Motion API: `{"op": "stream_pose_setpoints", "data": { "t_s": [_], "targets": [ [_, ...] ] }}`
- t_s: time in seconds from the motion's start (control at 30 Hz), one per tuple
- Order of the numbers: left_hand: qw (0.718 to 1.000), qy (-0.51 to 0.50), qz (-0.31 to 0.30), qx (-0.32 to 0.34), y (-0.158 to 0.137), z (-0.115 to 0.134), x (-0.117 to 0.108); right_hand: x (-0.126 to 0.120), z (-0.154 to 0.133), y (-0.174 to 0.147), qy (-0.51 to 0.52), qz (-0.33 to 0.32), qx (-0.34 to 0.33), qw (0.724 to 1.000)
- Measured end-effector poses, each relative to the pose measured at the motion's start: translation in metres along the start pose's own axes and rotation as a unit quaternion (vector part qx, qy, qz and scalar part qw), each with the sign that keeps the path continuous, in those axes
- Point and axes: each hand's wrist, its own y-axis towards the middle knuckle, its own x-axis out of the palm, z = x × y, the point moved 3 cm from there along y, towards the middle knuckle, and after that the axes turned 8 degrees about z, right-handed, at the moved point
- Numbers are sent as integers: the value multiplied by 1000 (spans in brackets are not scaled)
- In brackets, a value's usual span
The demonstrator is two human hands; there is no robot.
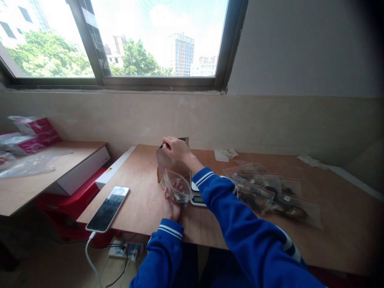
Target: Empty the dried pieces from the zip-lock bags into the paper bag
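Supporting from below, with the left hand (171, 208), a small clear plastic bag (177, 178), with fingers closed around its lower part and partly visible through the plastic. Visible near the bottom of this bag, some pale and dark contents, too small to name. Placing at the same time the right hand (179, 150) at the top of a brown paper bag (164, 164), with fingers bent over its open edge. Not possible to tell from this view whether with a firm hold on the edge or only with a touch. Standing upright on the wooden surface (141, 200), the brown paper bag, just behind the clear one. Lying just to the right of both, a white scale (198, 200), partly hidden under the blue right sleeve (222, 198). Spread farther to the right, several flat zip bags (286, 206) with dark contents, overlapping one another. Set near the left edge of the surface, a phone (108, 209) with a white cable (90, 256) plugged into its near end. Resting near the wall, a crumpled tissue (231, 153). Placed well apart on the left, on another surface (33, 186), pink and white packages (42, 134).
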Motion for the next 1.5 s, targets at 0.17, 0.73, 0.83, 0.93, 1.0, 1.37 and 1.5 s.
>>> {"op": "stream_pose_setpoints", "data": {
  "t_s": [0.17, 0.73, 0.83, 0.93, 1.0, 1.37, 1.5],
  "targets": [
    [1000, 9, 0, 2, -1, 0, 1, -10, 1, -2, -63, -40, 9, 997],
    [1000, 4, 5, -6, 0, -1, 0, -51, -13, -35, 55, 22, 72, 996],
    [1000, -6, -7, -8, -2, 0, 1, -48, -24, -52, 146, -166, 71, 973],
    [1000, -23, -17, -2, -6, 1, 4, -28, -27, -77, 136, -374, 78, 914],
    [1000, -23, -17, 1, -9, 1, 6, -13, -26, -90, 114, -431, 75, 892],
    [997, -43, -59, -36, -10, 6, -1, 29, 2, -120, 236, -404, 55, 882],
    [995, -51, -78, -27, -10, 6, 1, 29, 14, -122, 293, -353, 102, 883]
  ]
}}
